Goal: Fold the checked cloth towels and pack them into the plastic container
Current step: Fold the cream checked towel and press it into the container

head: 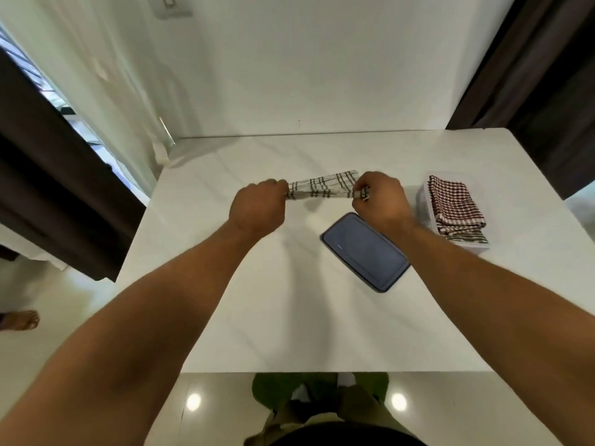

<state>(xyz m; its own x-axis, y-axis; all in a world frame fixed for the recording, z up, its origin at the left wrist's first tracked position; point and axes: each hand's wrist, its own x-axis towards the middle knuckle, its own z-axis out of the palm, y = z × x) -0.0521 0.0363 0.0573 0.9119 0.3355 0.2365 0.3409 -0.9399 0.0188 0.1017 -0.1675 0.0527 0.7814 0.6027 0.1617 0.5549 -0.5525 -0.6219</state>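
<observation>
As left hand (257, 207) and right hand (380, 201) pinch one towel (322, 188), perhaps two folded towels (454, 204) fill one container (471, 247).

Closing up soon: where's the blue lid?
Head view: the blue lid lies on the white table, right of centre, just this side of the right hand.

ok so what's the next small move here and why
Probably carry the black-checked towel rightward and lay it on the red-checked towel in the container. The left hand and right hand pinch its ends, it already looks folded narrow, and the lid lies off.
</observation>
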